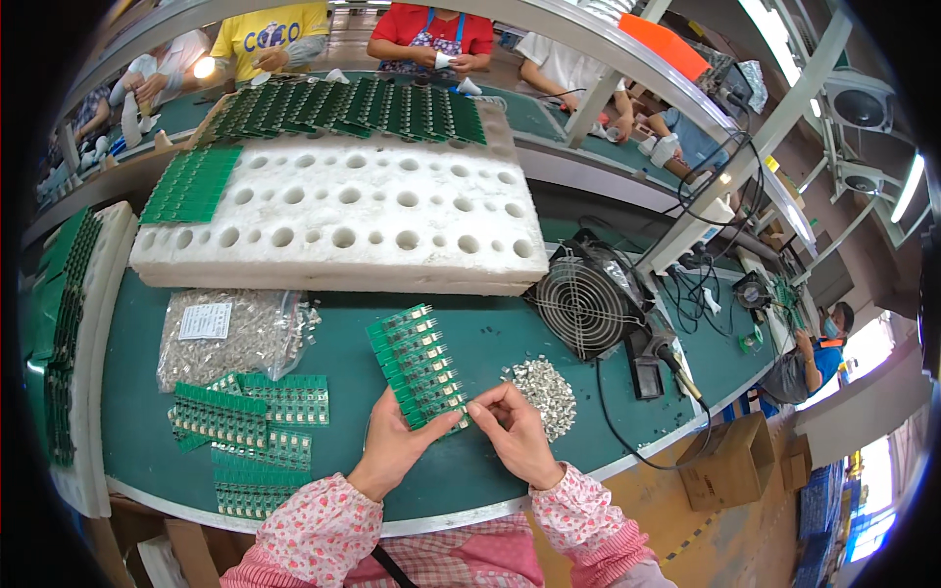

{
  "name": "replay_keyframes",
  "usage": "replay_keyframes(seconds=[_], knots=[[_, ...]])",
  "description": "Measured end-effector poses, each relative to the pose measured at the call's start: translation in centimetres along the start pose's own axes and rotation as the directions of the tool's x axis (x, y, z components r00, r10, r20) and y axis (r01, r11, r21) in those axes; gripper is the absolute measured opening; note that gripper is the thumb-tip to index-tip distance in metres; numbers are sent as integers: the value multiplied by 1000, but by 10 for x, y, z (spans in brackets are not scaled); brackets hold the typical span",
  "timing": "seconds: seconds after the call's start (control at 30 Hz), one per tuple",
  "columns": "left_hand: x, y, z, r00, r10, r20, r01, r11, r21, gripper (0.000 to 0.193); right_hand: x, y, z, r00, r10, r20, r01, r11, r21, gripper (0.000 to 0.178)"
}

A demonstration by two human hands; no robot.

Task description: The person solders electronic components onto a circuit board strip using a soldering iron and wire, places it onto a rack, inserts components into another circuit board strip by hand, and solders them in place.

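Observation:
A green circuit board panel (420, 365) with a row of small white connectors is gripped at its lower end by my left hand (394, 443), thumb on top. My right hand (512, 434) pinches at the panel's lower right corner; whatever sits between its fingertips is too small to make out. Just right of that hand lies a pile of small silvery-white connectors (545, 394) on the green table mat. Several more green board panels (263, 456) are stacked loosely to the left of my left hand.
A clear bag of small parts (230, 338) lies at the left. Behind it stands a white foam block (343, 245) with holes, bearing rows of green boards (343, 108). A fan (585, 302) and a soldering iron (678, 370) with its cable are at the right. Other people sit across the bench.

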State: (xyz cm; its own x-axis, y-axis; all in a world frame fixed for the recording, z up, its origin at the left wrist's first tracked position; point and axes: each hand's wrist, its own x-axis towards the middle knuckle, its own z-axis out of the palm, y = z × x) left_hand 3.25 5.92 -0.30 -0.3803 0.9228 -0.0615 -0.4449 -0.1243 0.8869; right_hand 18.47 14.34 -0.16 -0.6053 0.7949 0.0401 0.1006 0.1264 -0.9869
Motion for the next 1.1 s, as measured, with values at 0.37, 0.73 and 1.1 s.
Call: replay_keyframes(seconds=[0.37,0.73,1.1], knots=[[3,5,-1,998,-43,-43,39,995,-95,38,12,-15,-59,931,-366,-14,233,622,-747,11],[2,3,-1,998,-44,-40,39,993,-108,38,30,-6,-38,857,-480,185,364,311,-878,13],[3,1,-2,999,-20,-33,16,994,-110,40,-1,-2,-22,882,-428,197,401,462,-791,13]])
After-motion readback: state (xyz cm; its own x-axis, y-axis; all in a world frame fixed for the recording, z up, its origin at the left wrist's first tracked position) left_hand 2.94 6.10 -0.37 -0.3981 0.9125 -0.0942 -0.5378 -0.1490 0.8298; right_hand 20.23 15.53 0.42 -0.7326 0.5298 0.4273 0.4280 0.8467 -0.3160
